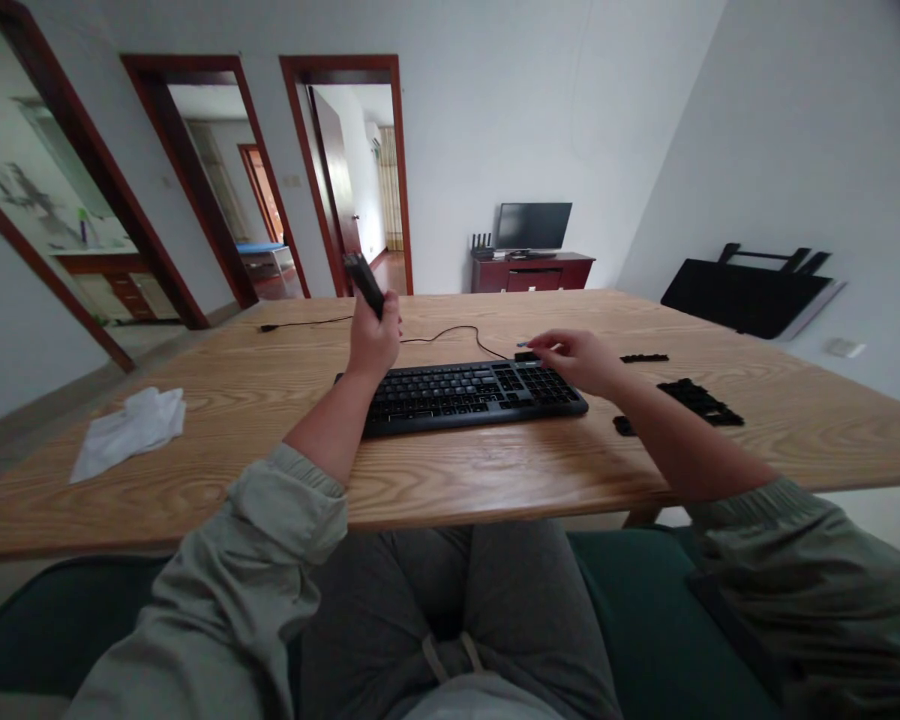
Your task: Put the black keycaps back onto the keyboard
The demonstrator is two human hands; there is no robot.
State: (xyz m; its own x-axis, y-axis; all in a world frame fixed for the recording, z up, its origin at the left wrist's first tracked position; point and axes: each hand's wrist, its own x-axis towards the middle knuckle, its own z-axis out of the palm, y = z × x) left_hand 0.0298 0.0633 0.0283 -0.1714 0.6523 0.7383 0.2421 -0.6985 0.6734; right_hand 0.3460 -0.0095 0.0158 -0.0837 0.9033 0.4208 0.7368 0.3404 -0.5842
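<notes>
A black keyboard point(435, 395) lies on the wooden table in front of me, its right end showing a lighter marked strip near the top. My left hand point(375, 340) is raised above the keyboard's left end, fingers wrapped round a long black object point(365, 282) that points up and away; its kind is unclear. Over the keyboard's upper right corner, my right hand point(574, 358) has thumb and fingers pinched together. A tiny bluish bit point(523, 344) shows at those fingertips, too small to name. Beneath them is a small black piece point(526, 356) by the keyboard's back edge.
Small black pieces, apparently keycaps, lie in a cluster point(697, 400) and a row point(645, 358) on the right. A black cable point(457, 328) runs behind the keyboard. White cloth point(135, 425) rests at the left of the wooden table point(450, 475).
</notes>
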